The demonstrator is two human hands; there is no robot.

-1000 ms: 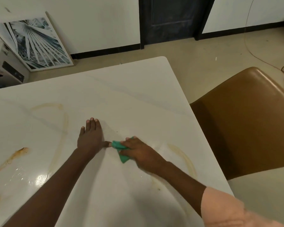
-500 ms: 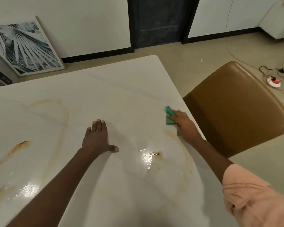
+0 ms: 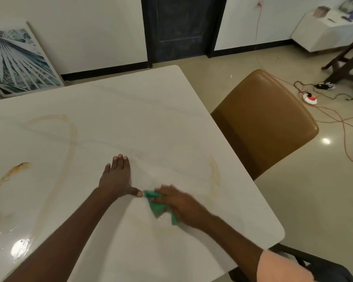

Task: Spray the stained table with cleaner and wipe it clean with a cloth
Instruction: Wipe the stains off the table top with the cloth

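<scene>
The white marble-look table [image 3: 143, 110] fills the left and middle of the head view. Brown stains mark it: a streak [image 3: 10, 175] at the left, a faint ring [image 3: 69, 137], and an arc [image 3: 215, 173] near the right edge. My right hand [image 3: 181, 204] presses a crumpled green cloth [image 3: 156, 203] onto the table, fingers curled over it. My left hand [image 3: 116, 178] lies flat on the table, fingers straight, its thumb almost touching the cloth. No spray bottle is in view.
A brown padded chair [image 3: 267, 119] stands against the table's right edge. A framed leaf print [image 3: 16, 62] leans on the wall at the left. Cables and a socket block [image 3: 310, 97] lie on the floor at the right. A wet glare spot [image 3: 20, 247] shines at lower left.
My right hand has swept the cloth from the table's right edge back left and toward me, up to my left thumb. My left hand stays flat in place.
</scene>
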